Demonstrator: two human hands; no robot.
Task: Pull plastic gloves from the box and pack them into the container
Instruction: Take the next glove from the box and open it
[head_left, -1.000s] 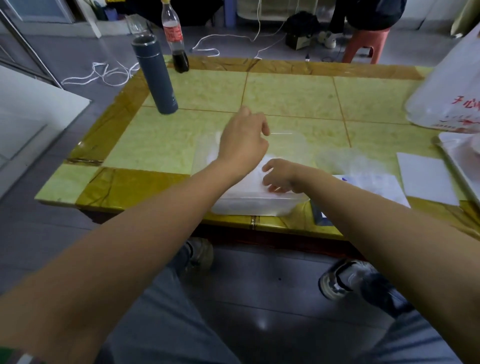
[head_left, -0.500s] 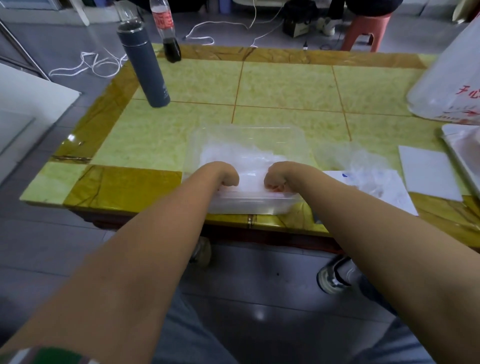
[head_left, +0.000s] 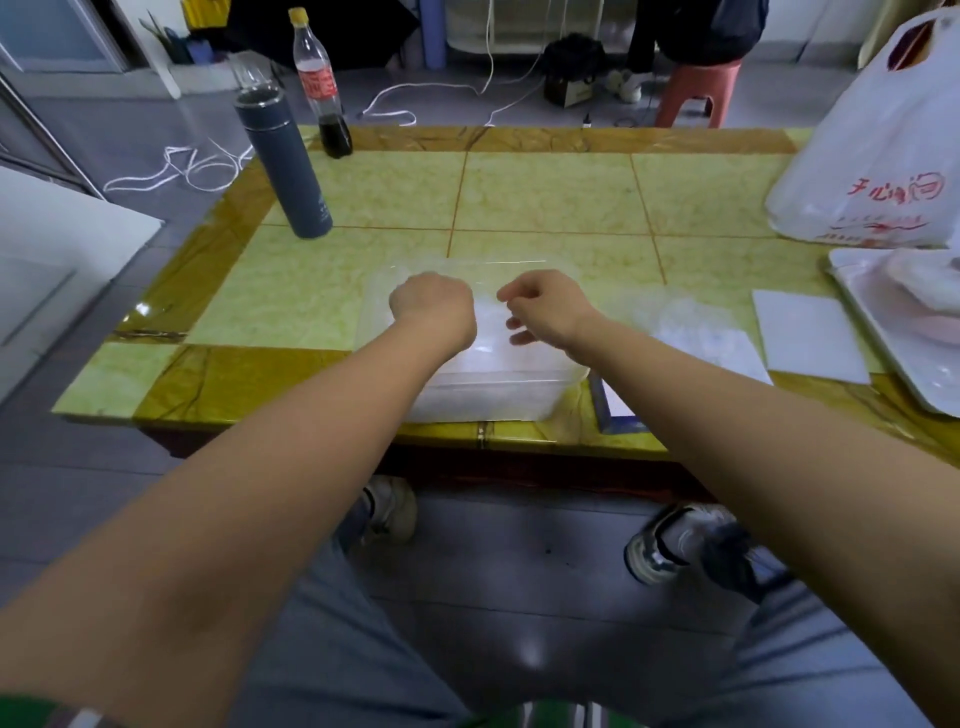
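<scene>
Yellow-green marbled table (head_left: 545, 192), dk grey flask (head_left: 291, 171), clear container (head_left: 493, 397), white bag (head_left: 878, 156) w/ red print

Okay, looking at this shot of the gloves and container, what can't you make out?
Head view:
- Left hand: its curled fingers are hidden behind its back, so any grip is unclear.
- Right hand: whether it pinches clear film is too faint to tell.
- Gloves in the container: both hands cover them; number unreadable.
- Box: mostly under the right forearm.
- White bag: cut off by the right edge.
</scene>
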